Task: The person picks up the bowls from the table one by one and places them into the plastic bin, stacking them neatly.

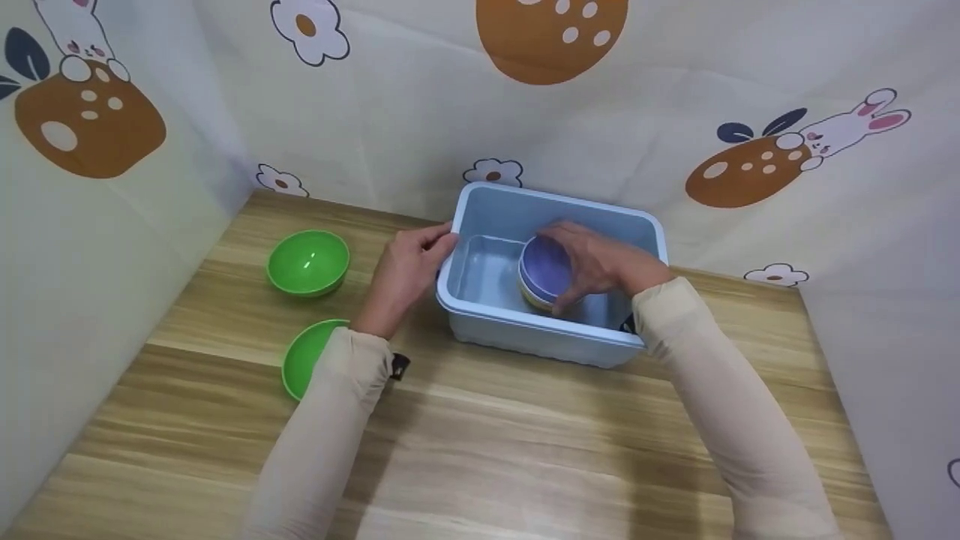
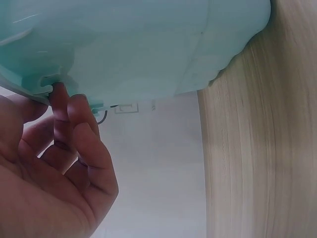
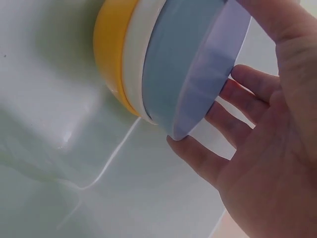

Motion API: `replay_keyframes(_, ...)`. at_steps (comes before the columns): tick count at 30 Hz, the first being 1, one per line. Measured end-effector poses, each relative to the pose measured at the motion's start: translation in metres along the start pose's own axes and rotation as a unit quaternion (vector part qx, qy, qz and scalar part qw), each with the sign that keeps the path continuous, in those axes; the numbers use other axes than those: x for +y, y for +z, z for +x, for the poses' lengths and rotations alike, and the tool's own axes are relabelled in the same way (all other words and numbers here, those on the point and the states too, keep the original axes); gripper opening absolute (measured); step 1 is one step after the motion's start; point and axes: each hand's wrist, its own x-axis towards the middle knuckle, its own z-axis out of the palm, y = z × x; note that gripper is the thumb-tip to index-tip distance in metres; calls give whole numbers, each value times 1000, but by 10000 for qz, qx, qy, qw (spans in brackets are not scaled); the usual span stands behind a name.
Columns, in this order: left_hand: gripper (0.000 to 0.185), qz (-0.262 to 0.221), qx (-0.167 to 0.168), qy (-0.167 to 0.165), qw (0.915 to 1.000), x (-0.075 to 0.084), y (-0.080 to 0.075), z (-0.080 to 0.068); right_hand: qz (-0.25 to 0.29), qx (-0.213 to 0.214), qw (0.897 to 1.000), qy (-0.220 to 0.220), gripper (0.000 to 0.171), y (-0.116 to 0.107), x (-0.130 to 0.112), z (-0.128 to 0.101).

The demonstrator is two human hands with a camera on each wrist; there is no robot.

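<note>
A light blue plastic bin (image 1: 540,334) stands on the wooden table against the back cloth. My left hand (image 1: 405,266) pinches its left rim; in the left wrist view the fingertips (image 2: 59,91) hook under the edge. Inside the bin sits a stack of bowls. On top is a blue-purple bowl (image 1: 546,262), with a white bowl (image 3: 136,54) and a yellow bowl (image 3: 110,44) beneath it. Reaching over the bin's right side, my right hand (image 1: 600,262) holds the top bowl by its rim, thumb and fingers spread around it. The bowls still nest together.
Two green bowls, one farther back (image 1: 308,262) and one nearer (image 1: 304,364), stand left of the bin. My left forearm partly covers the nearer one. A patterned cloth (image 1: 390,112) hangs behind and along both sides of the wooden table (image 1: 510,450).
</note>
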Motion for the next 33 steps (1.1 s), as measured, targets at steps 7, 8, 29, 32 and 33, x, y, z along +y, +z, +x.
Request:
replay_keyframes(7, 45, -128, 19, 67, 9999, -2, -1, -1, 87, -49, 9999, -118, 119, 1, 0, 1)
replay_keyframes(8, 45, -128, 9, 64, 9999, -3, 0, -1, 100, -61, 9998, -141, 118, 2, 0, 1)
replay_keyframes(29, 46, -108, 23, -52, 9999, 0, 0, -2, 67, -235, 9997, -91, 121, 0, 0, 0)
replay_keyframes(32, 46, -71, 74, 14, 9999, 0, 1, -1, 86, -206, 9997, -101, 118, -1, 0, -2)
replay_keyframes(33, 46, -38, 90, 60, 9999, 0, 2, -1, 117, -171, 9997, -132, 116, -1, 0, -3)
